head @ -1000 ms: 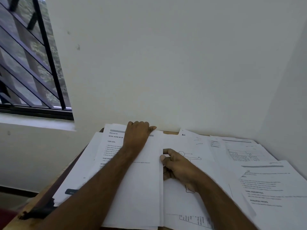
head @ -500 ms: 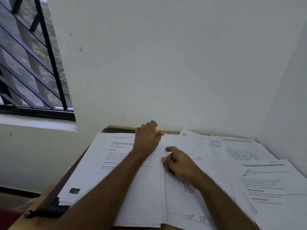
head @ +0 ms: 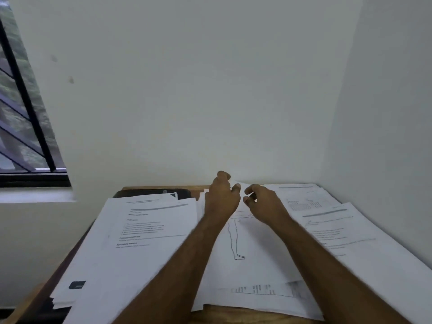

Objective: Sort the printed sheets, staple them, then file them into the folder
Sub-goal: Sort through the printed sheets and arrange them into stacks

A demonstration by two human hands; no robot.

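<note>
We are at the sorting step, with nothing stapled or filed that we can see. Three lots of printed sheets cover the desk (head: 198,188): a text stack (head: 131,232) along the left edge, a middle pile topped by the figure-drawing sheet (head: 243,258), and overlapping text pages (head: 339,225) toward the right edge by the wall. At the far left corner a dark flat thing (head: 152,192) shows from under the left stack — possibly the folder, though we cannot tell. We see no stapler.

Our left hand (head: 222,199) is at the far edge of the middle pile, fingers curled, and looks to be pinching the top margin of a sheet between thumb and fingers; motion blur keeps us from being sure. Our right hand (head: 264,202) hovers just beside it, fingers loosely curled and apart, apparently gripping nothing.

Next, we judge, the sheet wants lifting by that far margin and carrying to its matching stack — one page only, so the right hand should hold down what lies beneath.
</note>
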